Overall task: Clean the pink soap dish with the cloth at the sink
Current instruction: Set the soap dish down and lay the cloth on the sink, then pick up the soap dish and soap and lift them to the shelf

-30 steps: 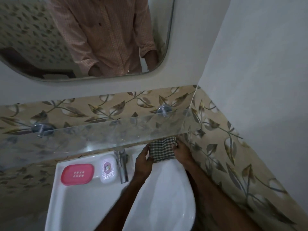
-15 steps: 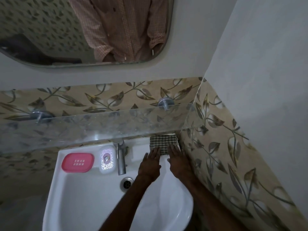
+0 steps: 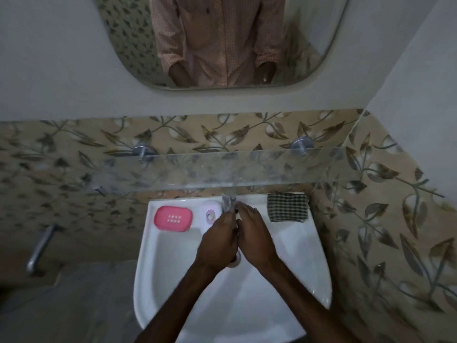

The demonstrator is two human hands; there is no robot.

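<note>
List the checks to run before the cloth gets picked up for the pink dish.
1. Cloth free to grab: ok, it lies flat on the right rear ledge of the sink, untouched.
2. Pink soap dish reachable: ok, on the left rear ledge, no soap in it.
3. Hands free: ok, left hand and right hand meet over the basin by the tap, holding nothing visible.
4. Water running: cannot tell.
5. Cloth damp: cannot tell.
</note>
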